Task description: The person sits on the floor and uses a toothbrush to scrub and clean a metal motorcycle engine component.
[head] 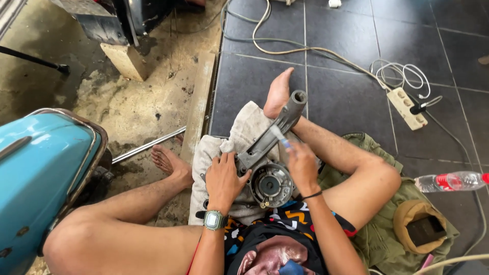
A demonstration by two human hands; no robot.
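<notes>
A grey metal engine part (267,153) with a long arm and a round hub lies on a light cloth (239,132) between my legs. My left hand (224,181), with a wristwatch, presses on the part's left side beside the hub. My right hand (300,165) hovers over the hub's right edge and pinches a small pale tool (281,138), blurred by motion, against the arm of the part.
A blue scooter body (41,173) stands at the left. A white power strip (406,108) with cables lies on the dark tiles at upper right. A plastic bottle (451,181) lies at right, with an olive garment (387,229) under my right leg.
</notes>
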